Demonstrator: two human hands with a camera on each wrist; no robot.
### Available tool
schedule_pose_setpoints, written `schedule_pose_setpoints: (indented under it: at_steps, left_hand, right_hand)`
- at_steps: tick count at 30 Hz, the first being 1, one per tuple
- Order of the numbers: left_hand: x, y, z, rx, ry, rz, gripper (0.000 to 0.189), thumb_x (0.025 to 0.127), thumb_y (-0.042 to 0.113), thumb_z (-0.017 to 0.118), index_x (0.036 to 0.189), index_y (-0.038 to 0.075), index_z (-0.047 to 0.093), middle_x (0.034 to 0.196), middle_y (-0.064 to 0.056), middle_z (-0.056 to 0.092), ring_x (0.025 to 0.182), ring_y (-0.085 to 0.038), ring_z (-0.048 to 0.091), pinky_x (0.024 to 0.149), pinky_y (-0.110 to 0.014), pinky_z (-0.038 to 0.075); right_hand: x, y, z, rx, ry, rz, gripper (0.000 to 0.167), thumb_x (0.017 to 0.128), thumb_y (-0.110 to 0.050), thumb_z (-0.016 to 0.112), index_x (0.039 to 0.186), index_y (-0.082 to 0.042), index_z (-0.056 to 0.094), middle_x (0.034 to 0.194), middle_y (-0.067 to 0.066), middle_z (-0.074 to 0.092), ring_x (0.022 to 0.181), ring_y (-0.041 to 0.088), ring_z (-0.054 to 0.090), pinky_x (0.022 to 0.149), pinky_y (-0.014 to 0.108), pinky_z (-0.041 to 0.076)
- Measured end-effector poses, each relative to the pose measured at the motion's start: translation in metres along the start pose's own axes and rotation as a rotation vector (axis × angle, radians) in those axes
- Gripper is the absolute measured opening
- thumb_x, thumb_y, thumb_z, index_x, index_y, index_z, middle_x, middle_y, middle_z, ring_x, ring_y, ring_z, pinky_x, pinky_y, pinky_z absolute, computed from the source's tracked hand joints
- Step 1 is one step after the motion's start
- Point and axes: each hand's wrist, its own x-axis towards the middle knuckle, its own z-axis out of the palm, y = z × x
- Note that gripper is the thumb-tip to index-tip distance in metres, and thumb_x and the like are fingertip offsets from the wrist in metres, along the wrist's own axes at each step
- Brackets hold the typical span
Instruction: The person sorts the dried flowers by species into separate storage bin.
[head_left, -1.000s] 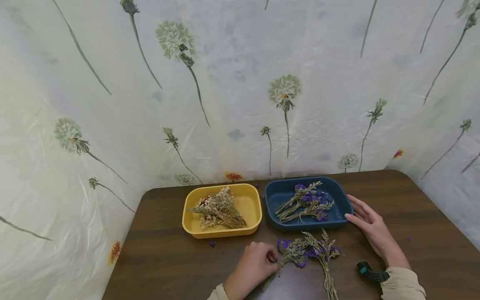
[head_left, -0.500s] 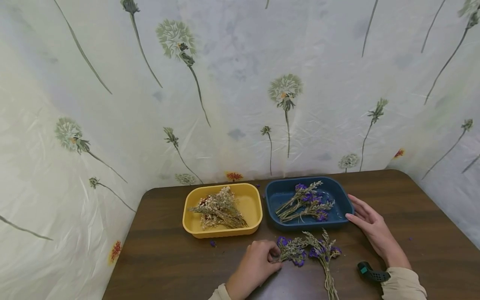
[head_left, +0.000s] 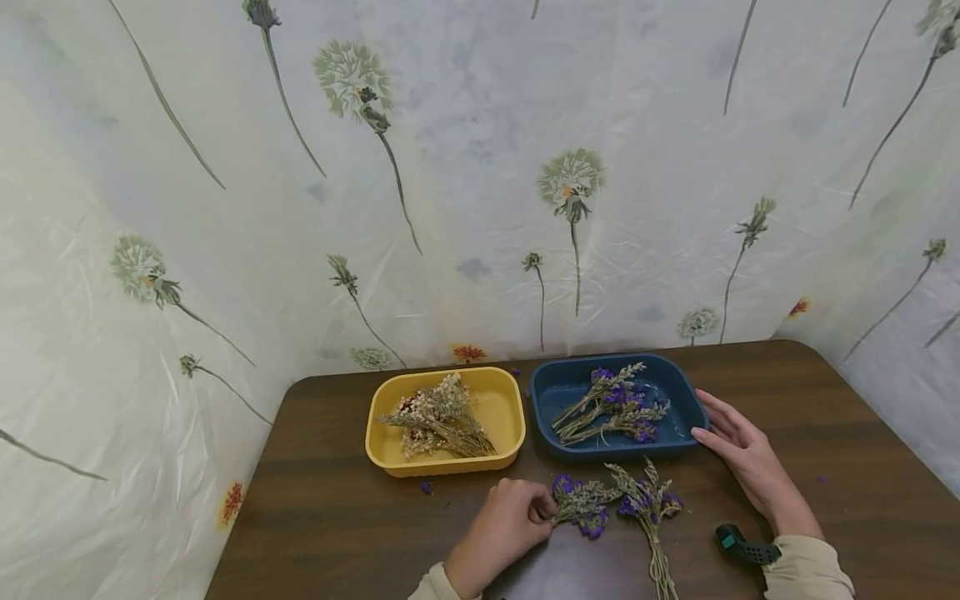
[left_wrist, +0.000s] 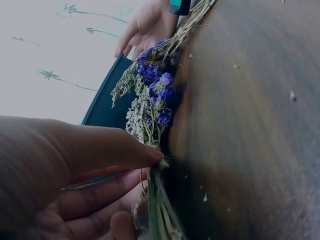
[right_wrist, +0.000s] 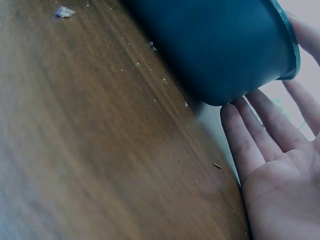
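Note:
My left hand (head_left: 510, 521) pinches a bunch of dried purple flowers (head_left: 583, 502) by its stems, low over the table. In the left wrist view, the thumb presses on the twine-tied stems (left_wrist: 159, 200), with the purple heads (left_wrist: 160, 90) pointing away from the palm. My right hand (head_left: 742, 462) touches the right end of a blue tray (head_left: 551, 446), fingers nearly straight along its wall and thumb at its rim. Several similar purple bunches (head_left: 611, 404) lie inside that tray. Another tied purple bunch (head_left: 651, 529) lies on the table between the hands, its head close to the held one.
To the left of the blue tray stands a yellow tray (head_left: 382, 454) holding dried pale flowers (head_left: 442, 417). A black wristband (head_left: 745, 546) sits by the right wrist. Small petals (head_left: 426, 487) dot the brown table (head_left: 322, 517). A flower-printed sheet (head_left: 465, 225) hangs behind.
My left hand has shifted its grip on the bunch and drawn slightly left; the bunch lies more level, and its stem ends no longer show below the hand. The right hand stays at the tray.

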Motion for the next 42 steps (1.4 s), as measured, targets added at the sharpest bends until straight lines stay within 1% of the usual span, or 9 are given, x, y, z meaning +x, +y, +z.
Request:
schedule_pose_setpoints:
  at_steps: [5, 11, 20, 27, 34, 39, 42]
  left_hand:
    - [0.001, -0.001, -0.002, 0.015, -0.004, 0.021, 0.015, 0.079, -0.003, 0.08, 0.083, 0.011, 0.078, 0.071, 0.007, 0.072, 0.058, 0.009, 0.054, 0.059, -0.013, 0.047]
    - [0.001, -0.002, -0.004, 0.023, -0.012, 0.024, 0.015, 0.079, -0.002, 0.08, 0.083, 0.012, 0.078, 0.071, 0.007, 0.072, 0.058, 0.009, 0.053, 0.061, -0.013, 0.047]
    - [0.001, 0.001, -0.009, 0.024, -0.001, 0.024, 0.015, 0.079, -0.001, 0.081, 0.083, 0.012, 0.077, 0.071, 0.006, 0.072, 0.058, 0.009, 0.053, 0.06, -0.014, 0.047]
    - [0.0, 0.005, -0.016, 0.022, 0.013, 0.035, 0.015, 0.08, -0.001, 0.081, 0.082, 0.013, 0.077, 0.071, 0.007, 0.071, 0.058, 0.009, 0.052, 0.059, -0.014, 0.046]
    - [-0.001, 0.007, -0.023, 0.071, 0.032, 0.035, 0.015, 0.078, 0.001, 0.082, 0.082, 0.015, 0.077, 0.068, 0.009, 0.07, 0.057, 0.009, 0.051, 0.063, -0.015, 0.045]
    - [-0.002, 0.01, -0.03, 0.058, 0.041, 0.018, 0.016, 0.079, 0.002, 0.082, 0.081, 0.017, 0.077, 0.069, 0.011, 0.069, 0.059, 0.008, 0.052, 0.062, -0.015, 0.046]
    - [-0.002, 0.011, -0.034, 0.054, 0.055, 0.023, 0.016, 0.079, 0.001, 0.082, 0.081, 0.016, 0.077, 0.07, 0.009, 0.069, 0.06, 0.007, 0.052, 0.061, -0.015, 0.046]
  right_hand:
    - [0.0, 0.0, 0.0, -0.009, 0.002, 0.005, 0.063, 0.106, -0.005, 0.055, 0.164, -0.011, 0.029, 0.148, -0.022, 0.048, 0.128, -0.018, 0.05, 0.096, 0.004, 0.045]
    - [0.0, 0.001, 0.0, -0.003, 0.003, 0.009, 0.063, 0.106, -0.005, 0.055, 0.164, -0.011, 0.029, 0.147, -0.023, 0.048, 0.128, -0.018, 0.049, 0.096, 0.004, 0.045]
    - [0.0, 0.001, 0.0, 0.003, 0.008, 0.013, 0.063, 0.106, -0.005, 0.055, 0.164, -0.011, 0.03, 0.145, -0.023, 0.049, 0.127, -0.018, 0.051, 0.095, 0.004, 0.046]
    - [0.0, 0.001, 0.0, -0.001, 0.005, 0.016, 0.063, 0.106, -0.005, 0.055, 0.164, -0.012, 0.029, 0.145, -0.023, 0.049, 0.127, -0.017, 0.051, 0.095, 0.004, 0.046]
    - [0.0, 0.001, 0.0, 0.002, 0.001, 0.011, 0.063, 0.106, -0.005, 0.055, 0.164, -0.011, 0.029, 0.145, -0.023, 0.048, 0.128, -0.018, 0.05, 0.095, 0.004, 0.045]
    - [0.0, 0.001, -0.001, 0.014, -0.005, 0.003, 0.063, 0.106, -0.004, 0.054, 0.164, -0.01, 0.029, 0.146, -0.023, 0.049, 0.128, -0.016, 0.051, 0.096, 0.005, 0.046]
    - [0.0, 0.001, -0.001, 0.02, -0.009, -0.003, 0.063, 0.106, -0.003, 0.053, 0.164, -0.01, 0.028, 0.147, -0.023, 0.05, 0.129, -0.015, 0.052, 0.096, 0.005, 0.046]
